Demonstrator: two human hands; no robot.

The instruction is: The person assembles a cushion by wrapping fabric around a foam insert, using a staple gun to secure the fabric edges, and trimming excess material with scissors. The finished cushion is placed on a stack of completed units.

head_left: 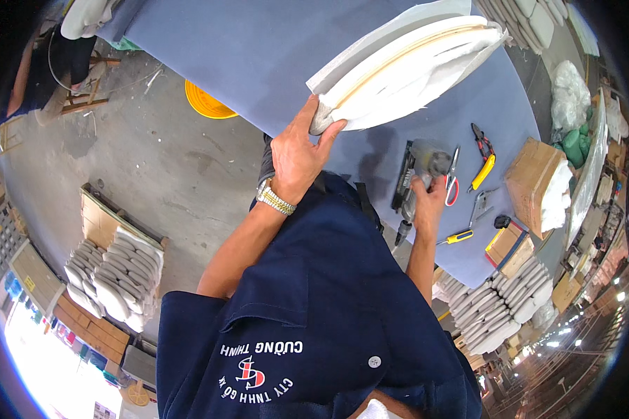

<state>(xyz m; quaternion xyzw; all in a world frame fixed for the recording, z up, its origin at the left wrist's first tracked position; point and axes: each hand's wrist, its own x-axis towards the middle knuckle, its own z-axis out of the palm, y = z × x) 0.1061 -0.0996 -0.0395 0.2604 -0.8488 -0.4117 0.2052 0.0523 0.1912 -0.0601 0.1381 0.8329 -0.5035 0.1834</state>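
Your left hand (297,153) pinches the padded seat panel (405,80) by one end, over the blue table (237,56); right hand (428,199) curled round staple gun (405,176). Single-end grip could let it tip.

Two hands are working: the left (297,155) is holding one pad (409,84), the right (430,200) one blurred tool (406,178). Toward the surface's right edge, one scissors (454,166), one pliers (481,143), two yellow-handled tools (483,172), one carton (526,174) and one small box (516,261) are lying. One tub (206,105) is standing by its near edge.
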